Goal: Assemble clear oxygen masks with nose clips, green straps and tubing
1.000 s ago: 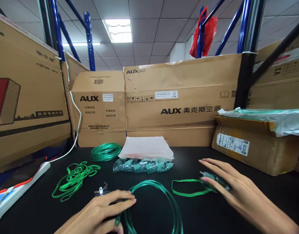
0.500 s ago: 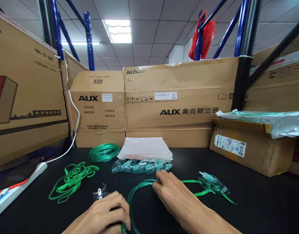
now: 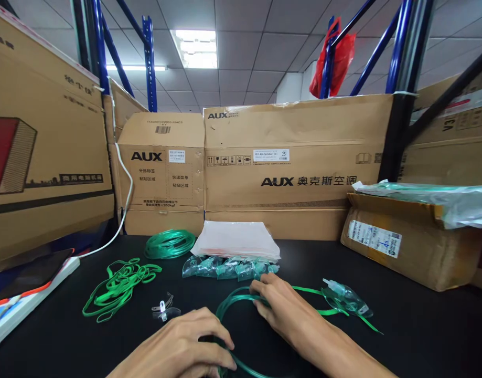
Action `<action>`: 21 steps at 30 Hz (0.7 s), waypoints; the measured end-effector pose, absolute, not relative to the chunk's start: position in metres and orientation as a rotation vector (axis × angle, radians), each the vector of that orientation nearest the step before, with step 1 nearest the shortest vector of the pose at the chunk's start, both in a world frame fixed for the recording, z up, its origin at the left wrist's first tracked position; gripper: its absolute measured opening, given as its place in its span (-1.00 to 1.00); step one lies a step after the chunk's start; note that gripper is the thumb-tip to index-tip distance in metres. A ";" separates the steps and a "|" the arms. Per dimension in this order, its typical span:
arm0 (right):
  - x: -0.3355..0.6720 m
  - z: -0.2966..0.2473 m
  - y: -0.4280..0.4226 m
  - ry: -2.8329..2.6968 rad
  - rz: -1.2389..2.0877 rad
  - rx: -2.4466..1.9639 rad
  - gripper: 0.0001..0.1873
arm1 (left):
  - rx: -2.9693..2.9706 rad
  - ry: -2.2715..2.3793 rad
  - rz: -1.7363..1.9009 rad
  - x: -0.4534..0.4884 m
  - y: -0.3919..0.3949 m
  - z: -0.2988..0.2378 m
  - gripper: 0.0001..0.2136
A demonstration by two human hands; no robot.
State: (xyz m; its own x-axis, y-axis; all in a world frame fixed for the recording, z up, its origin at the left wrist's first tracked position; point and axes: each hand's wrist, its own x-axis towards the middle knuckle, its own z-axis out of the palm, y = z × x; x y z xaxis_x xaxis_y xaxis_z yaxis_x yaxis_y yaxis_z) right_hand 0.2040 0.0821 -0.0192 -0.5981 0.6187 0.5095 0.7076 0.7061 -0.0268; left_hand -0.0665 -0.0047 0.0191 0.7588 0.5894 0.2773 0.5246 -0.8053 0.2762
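Observation:
A coil of green tubing (image 3: 233, 303) lies on the black table right in front of me. My left hand (image 3: 188, 344) is closed over its near left side, fingers curled round the tube. My right hand (image 3: 282, 310) pinches the far side of the same coil. To the right lies a clear oxygen mask (image 3: 347, 298) with a green elastic strap (image 3: 315, 311) trailing from it, untouched. A small clear clip (image 3: 164, 310) sits just left of my left hand.
A row of clear masks (image 3: 228, 268) and a stack of white bags (image 3: 237, 239) lie behind the coil. Another tubing coil (image 3: 169, 243) and a heap of green straps (image 3: 118, 286) are at left. Cardboard boxes (image 3: 296, 163) wall the back; an open box (image 3: 411, 239) stands at right.
My right hand left the mask on the right and came across to grip the far side of the tubing coil. My left hand closed on the coil's near side.

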 end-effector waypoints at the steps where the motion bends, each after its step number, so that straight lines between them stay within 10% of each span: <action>1: 0.203 -0.020 0.081 -2.417 -0.236 -1.024 -0.73 | 2.782 0.912 0.527 -0.064 -0.006 0.021 -0.81; 21: 0.211 -0.032 0.059 -2.429 -0.361 -1.121 -0.43 | 2.893 0.990 0.730 -0.046 -0.004 0.008 -0.91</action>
